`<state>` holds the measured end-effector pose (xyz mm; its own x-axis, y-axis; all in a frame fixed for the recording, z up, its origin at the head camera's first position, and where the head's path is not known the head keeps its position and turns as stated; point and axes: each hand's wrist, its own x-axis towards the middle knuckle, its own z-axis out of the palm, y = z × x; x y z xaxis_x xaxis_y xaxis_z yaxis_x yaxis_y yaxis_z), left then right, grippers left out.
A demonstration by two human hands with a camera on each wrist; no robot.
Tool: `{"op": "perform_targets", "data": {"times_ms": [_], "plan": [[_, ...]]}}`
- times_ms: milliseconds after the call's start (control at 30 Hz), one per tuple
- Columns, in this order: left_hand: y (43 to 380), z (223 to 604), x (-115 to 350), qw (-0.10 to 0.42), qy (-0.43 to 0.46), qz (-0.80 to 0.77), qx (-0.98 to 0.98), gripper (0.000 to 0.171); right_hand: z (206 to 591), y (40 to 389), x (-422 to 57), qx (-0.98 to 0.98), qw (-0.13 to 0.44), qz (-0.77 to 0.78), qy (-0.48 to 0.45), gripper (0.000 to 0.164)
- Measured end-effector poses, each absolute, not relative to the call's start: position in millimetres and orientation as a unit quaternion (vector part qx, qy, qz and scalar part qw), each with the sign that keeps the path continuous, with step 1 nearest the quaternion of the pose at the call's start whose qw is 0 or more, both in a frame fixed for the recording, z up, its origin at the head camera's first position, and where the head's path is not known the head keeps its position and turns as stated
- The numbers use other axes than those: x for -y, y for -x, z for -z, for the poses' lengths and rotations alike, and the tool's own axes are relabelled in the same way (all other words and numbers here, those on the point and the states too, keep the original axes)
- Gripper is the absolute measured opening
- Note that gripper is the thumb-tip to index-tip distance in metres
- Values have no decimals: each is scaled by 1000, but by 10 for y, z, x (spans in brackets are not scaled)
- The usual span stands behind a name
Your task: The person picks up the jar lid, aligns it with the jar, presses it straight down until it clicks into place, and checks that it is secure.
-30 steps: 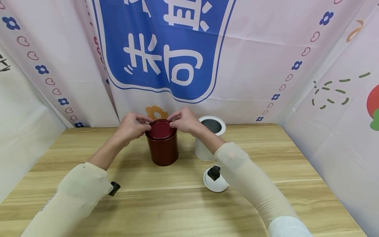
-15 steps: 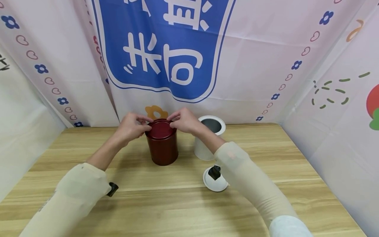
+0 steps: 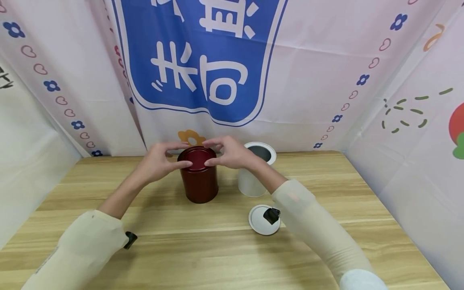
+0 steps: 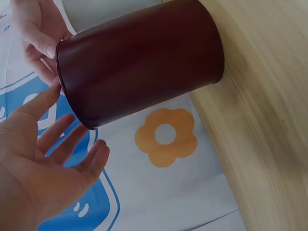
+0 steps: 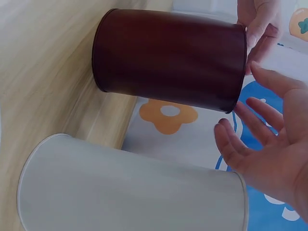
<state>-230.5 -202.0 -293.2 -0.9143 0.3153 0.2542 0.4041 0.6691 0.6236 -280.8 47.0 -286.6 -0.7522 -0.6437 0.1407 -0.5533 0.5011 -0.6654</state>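
Observation:
A dark red cylindrical canister [image 3: 200,187] stands upright near the back of the table, its deep red lid [image 3: 197,157] seated inside the rim. My left hand [image 3: 158,162] is spread at the left of its top, thumb reaching over the front rim and forefinger behind. On the other side my right hand [image 3: 233,154] mirrors this, thumb toward the front and fingers at the back. Both wrist views show the fingers parted and loosely extended around the canister's top edge, the left hand [image 4: 53,159] and the right hand [image 5: 274,139] gripping nothing.
Just right of the red canister stands a white canister [image 3: 250,181], uncovered, with a grey interior. In front of it a round white lid [image 3: 259,226] lies on the wooden table [image 3: 203,257]. A printed cloth [image 3: 304,92] hangs close behind the table.
The fingers pinching the red lid's edge have let go and spread wider around the rim. Both forearms have shifted slightly outward. The canisters and white lid stay in place.

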Motion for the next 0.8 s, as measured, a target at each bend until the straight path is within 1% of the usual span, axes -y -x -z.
{"op": "perform_targets", "data": {"times_ms": [67,200,533,800], "plan": [[2308,2946,2025,49,204,352,912,51,2877,2803,-478,-866,67,351,351,58],[2307,2961,2026,30,199,353,914,52,2890,2795,-485,-866,70,351,350,58],[2276,2956,2025,25,200,362,910,54,2886,2800,-474,-866,70,353,346,56],[2286,2972,2028,15,190,360,913,56,2863,2802,-460,-864,95,367,333,57]]}}
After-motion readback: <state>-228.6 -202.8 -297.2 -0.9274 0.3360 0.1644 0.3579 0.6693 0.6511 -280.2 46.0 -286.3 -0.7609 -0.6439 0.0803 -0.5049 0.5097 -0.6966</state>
